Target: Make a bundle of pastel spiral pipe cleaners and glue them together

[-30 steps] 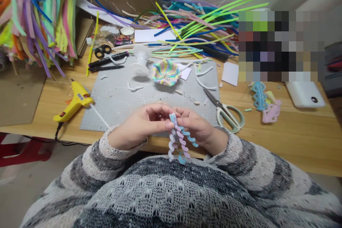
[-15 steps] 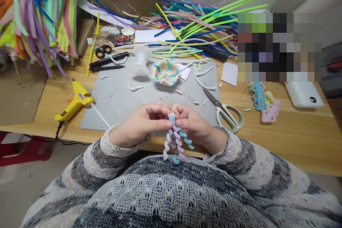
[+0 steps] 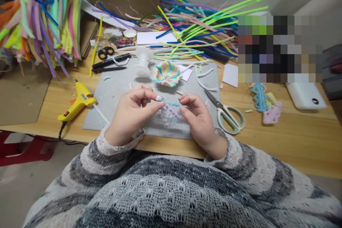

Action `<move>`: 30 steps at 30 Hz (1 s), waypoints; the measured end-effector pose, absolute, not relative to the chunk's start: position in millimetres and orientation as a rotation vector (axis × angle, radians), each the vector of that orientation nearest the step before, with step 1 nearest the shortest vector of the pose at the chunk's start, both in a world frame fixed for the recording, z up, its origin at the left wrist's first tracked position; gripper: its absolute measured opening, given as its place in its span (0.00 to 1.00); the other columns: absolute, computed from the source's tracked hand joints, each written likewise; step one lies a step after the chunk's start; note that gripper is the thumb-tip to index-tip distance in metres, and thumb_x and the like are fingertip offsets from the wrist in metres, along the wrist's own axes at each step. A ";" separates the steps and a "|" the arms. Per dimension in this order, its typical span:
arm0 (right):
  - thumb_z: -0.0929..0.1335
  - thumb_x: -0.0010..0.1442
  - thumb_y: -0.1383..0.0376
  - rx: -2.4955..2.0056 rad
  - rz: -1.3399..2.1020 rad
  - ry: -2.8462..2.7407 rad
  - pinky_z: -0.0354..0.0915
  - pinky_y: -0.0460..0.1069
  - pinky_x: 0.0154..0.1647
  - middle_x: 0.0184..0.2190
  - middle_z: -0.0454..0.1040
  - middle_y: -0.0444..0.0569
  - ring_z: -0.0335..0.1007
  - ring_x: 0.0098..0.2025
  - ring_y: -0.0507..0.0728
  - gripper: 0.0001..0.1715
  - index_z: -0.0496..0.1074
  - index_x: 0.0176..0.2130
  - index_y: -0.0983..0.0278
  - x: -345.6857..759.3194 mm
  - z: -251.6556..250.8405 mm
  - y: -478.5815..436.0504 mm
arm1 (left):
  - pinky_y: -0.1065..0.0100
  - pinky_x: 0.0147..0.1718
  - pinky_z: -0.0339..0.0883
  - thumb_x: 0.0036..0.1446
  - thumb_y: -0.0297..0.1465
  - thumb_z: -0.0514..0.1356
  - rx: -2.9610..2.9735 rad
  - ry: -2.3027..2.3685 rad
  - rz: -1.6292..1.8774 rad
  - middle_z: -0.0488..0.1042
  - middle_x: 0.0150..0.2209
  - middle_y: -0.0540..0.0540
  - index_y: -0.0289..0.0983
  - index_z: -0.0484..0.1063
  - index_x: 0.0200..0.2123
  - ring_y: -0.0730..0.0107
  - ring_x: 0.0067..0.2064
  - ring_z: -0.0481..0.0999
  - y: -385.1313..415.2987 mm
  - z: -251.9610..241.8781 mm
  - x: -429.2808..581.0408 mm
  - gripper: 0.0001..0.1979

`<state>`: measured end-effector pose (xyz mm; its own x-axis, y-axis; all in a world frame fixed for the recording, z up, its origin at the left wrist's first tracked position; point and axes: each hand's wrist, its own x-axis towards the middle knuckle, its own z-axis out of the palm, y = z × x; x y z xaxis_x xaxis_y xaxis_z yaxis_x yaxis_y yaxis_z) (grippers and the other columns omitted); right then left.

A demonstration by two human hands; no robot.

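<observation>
Between thumb and finger, my left hand (image 3: 133, 108) pinches the top end of a bundle of curled pipe cleaners (image 3: 171, 109) in blue, lilac and white. The curls trail to the right over the grey cutting mat (image 3: 98, 114) and are blurred. Beside their right side, my right hand (image 3: 199, 119) has its thumb and fingers apart, with nothing seen between them. A striped pastel flower-like cup (image 3: 167, 73) sits on the mat beyond the hands, beside a spool of clear thread (image 3: 141, 62).
Scissors (image 3: 229, 115) lie to the right, near blue (image 3: 259, 96) and pink (image 3: 272, 113) zigzag pieces and a white device (image 3: 306, 96). A yellow glue gun (image 3: 77, 103) lies left. Loose pipe cleaners (image 3: 197, 25) cover the back; a large bundle (image 3: 40, 25) stands back left.
Both hands have moved up and forward over the mat. My right hand has let go of the bundle and moved apart from my left. The curls now trail right instead of hanging down.
</observation>
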<state>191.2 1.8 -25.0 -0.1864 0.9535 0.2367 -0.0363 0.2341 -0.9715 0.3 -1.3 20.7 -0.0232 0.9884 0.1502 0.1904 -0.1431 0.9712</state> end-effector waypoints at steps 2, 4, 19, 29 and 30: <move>0.69 0.59 0.66 -0.973 1.015 -1.624 0.58 0.56 0.57 0.43 0.67 0.47 0.64 0.51 0.57 0.06 0.69 0.39 0.58 192.0 -23.9 1.5 | 0.67 0.31 0.61 0.47 0.29 0.68 1.455 1.334 1.284 0.65 0.29 0.51 0.38 0.75 0.27 0.73 0.31 0.65 2.3 13.6 0.5 0.05; 0.69 0.58 0.66 -1.003 0.891 -1.777 0.58 0.58 0.56 0.44 0.67 0.48 0.64 0.51 0.58 0.06 0.71 0.39 0.58 192.1 -22.8 0.8 | 0.67 0.30 0.60 0.47 0.30 0.68 1.476 1.378 1.308 0.65 0.29 0.51 0.37 0.74 0.26 0.73 0.30 0.64 4.5 8.7 1.4 0.05; 0.70 0.57 0.65 -1.098 0.578 -1.994 0.54 0.57 0.50 0.42 0.70 0.46 0.66 0.47 0.59 0.02 0.75 0.34 0.57 184.1 -21.6 3.8 | 0.68 0.28 0.57 0.45 0.31 0.68 1.465 1.449 1.240 0.66 0.27 0.51 0.36 0.71 0.23 0.74 0.28 0.63 5.4 6.2 3.7 0.08; 0.69 0.56 0.68 -1.010 0.671 -1.973 0.56 0.57 0.50 0.40 0.71 0.46 0.68 0.46 0.58 0.03 0.72 0.33 0.59 187.1 -18.2 5.4 | 0.68 0.29 0.58 0.45 0.31 0.68 1.471 1.446 1.221 0.66 0.27 0.51 0.35 0.72 0.24 0.73 0.30 0.65 4.8 6.8 2.0 0.08; 0.69 0.56 0.68 -1.012 0.675 -1.970 0.56 0.57 0.50 0.40 0.71 0.46 0.68 0.46 0.58 0.03 0.72 0.33 0.59 187.1 -18.6 5.6 | 0.68 0.29 0.58 0.45 0.31 0.68 1.465 1.439 1.220 0.66 0.27 0.51 0.35 0.72 0.23 0.73 0.30 0.65 4.9 6.6 1.8 0.08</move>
<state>187.1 5.6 -18.6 -0.3572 0.8384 0.4118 0.4100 0.5368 -0.7373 1.8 4.9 6.6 -0.0788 0.9883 0.1303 0.2896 -0.1024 0.9517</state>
